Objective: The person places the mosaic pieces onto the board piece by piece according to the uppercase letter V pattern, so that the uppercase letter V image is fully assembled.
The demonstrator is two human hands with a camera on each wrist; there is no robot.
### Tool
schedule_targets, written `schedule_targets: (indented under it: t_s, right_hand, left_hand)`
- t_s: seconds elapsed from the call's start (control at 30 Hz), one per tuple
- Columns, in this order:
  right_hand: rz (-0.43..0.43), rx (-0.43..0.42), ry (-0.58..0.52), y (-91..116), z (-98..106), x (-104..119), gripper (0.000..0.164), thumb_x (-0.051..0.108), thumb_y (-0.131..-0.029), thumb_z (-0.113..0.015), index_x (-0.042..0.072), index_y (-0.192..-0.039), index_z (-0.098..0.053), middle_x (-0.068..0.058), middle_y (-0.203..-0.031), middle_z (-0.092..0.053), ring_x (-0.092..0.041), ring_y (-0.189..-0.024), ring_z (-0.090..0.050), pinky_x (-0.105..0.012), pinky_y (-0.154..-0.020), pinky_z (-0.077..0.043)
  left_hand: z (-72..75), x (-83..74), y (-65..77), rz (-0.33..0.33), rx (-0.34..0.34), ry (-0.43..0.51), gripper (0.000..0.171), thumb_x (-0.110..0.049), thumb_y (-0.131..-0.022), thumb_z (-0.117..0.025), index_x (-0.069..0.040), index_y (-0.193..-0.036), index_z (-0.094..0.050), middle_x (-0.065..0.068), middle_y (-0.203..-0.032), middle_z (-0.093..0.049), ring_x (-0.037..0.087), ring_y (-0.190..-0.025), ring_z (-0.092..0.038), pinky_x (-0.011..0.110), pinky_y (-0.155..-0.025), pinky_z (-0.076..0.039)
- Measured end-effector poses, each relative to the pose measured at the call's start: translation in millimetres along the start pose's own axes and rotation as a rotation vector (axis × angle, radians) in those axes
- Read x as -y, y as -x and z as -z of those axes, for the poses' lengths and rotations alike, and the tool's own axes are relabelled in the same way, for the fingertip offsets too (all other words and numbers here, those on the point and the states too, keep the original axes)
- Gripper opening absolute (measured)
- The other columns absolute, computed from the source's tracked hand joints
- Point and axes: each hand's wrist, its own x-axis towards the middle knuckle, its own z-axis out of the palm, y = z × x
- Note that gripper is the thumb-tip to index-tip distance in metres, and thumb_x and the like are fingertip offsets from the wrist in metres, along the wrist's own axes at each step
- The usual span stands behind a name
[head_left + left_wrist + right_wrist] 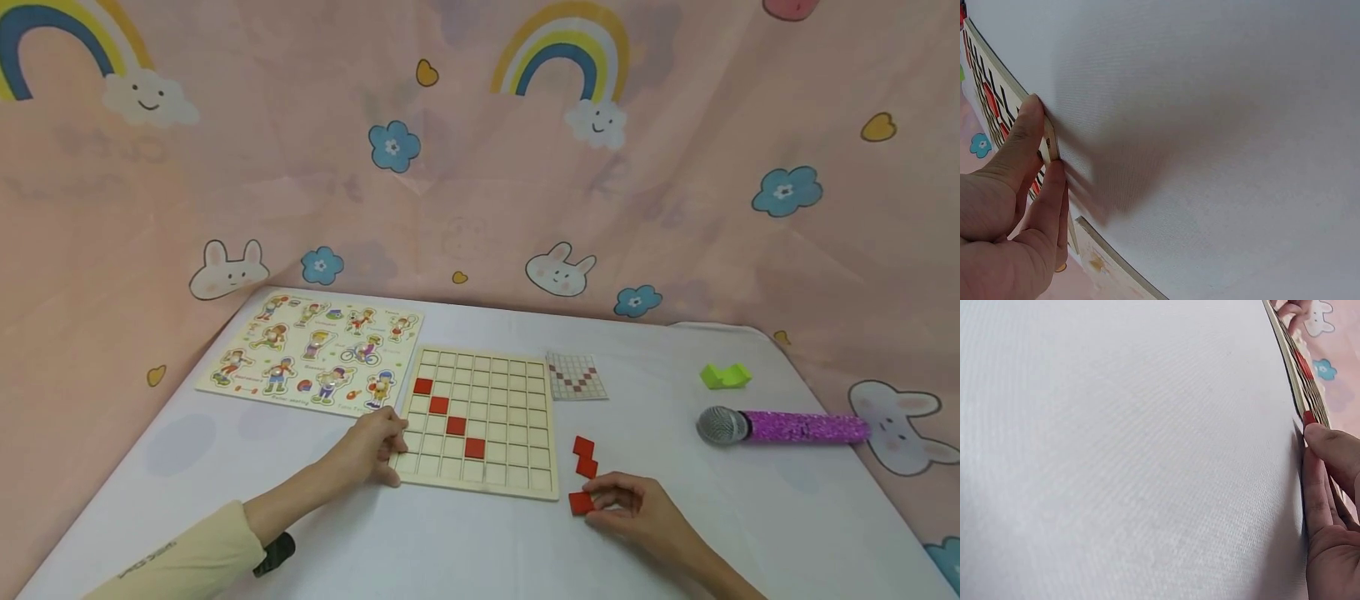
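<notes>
Right fingers (617,479) pinch a red tile (578,503) (partly hidden).

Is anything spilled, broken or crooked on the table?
Nothing looks spilled or broken. Only two loose red tiles sit crookedly, staggered instead of lined up, beside the grid board.

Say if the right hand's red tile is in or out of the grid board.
Out: the right hand pinches the red tile beside the grid board.
</notes>
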Motion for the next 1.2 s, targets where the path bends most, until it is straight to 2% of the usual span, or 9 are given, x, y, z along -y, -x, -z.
schedule_targets:
  t_s: [0.13,0.4,0.7,0.97,1.2]
  right_hand:
    - [0.014,-0.014,0.018,-0.5,-1.5,2.2,0.041,0.014,-0.080,-0.077,-0.007,-0.113,-0.061,-0.016,-0.107,-0.064,-0.012,-0.082,-0.063,-0.019,-0.077,-0.051]
    - [-0.105,-0.039,0.008,-1.1,-4.7,6.8,0.045,0.012,-0.076,-0.080,-0.008,-0.112,-0.061,-0.009,-0.098,-0.065,-0.018,-0.081,-0.062,-0.021,-0.074,-0.052]
    - [-0.144,-0.076,0.013,0.1,-9.2,15.8,0.043,0.008,-0.076,-0.079,-0.009,-0.110,-0.061,-0.008,-0.096,-0.065,-0.018,-0.082,-0.062,-0.022,-0.072,-0.052]
    - [-0.177,-0.111,0.035,1.8,-13.1,21.3,0.040,0.016,-0.077,-0.080,-0.005,-0.107,-0.065,-0.006,-0.095,-0.067,-0.016,-0.080,-0.063,-0.020,-0.071,-0.051]
    - [-0.218,-0.143,0.081,-1.1,-13.8,21.0,0.040,0.013,-0.075,-0.081,-0.005,-0.107,-0.065,-0.006,-0.096,-0.068,-0.018,-0.081,-0.064,-0.024,-0.073,-0.053]
  left_hand:
    - [0.1,0.2,-0.2,-0.002,-0.001,-0.003,0.033,0.008,-0.055,-0.086,-0.001,-0.075,-0.062,0.013,-0.108,-0.058,0.016,-0.085,-0.054,0.022,-0.064,-0.044]
    - [-0.4,0.5,-1.3,0.004,0.004,-0.014,0.032,0.008,-0.055,-0.086,-0.001,-0.075,-0.062,0.012,-0.107,-0.058,0.014,-0.082,-0.052,0.021,-0.063,-0.043]
    - [-1.7,1.6,-0.9,0.016,-0.001,-0.007,0.033,0.009,-0.056,-0.086,-0.002,-0.075,-0.062,0.011,-0.107,-0.057,0.014,-0.079,-0.048,0.021,-0.062,-0.042]
    - [-1.8,3.4,0.1,0.003,-0.006,-0.002,0.034,0.008,-0.056,-0.086,-0.003,-0.074,-0.060,0.010,-0.106,-0.057,0.016,-0.086,-0.053,0.021,-0.063,-0.042]
    - [-0.6,3.4,-0.1,-0.028,-0.006,-0.006,0.034,0.008,-0.055,-0.086,-0.002,-0.075,-0.061,0.012,-0.106,-0.058,0.019,-0.088,-0.056,0.022,-0.064,-0.044]
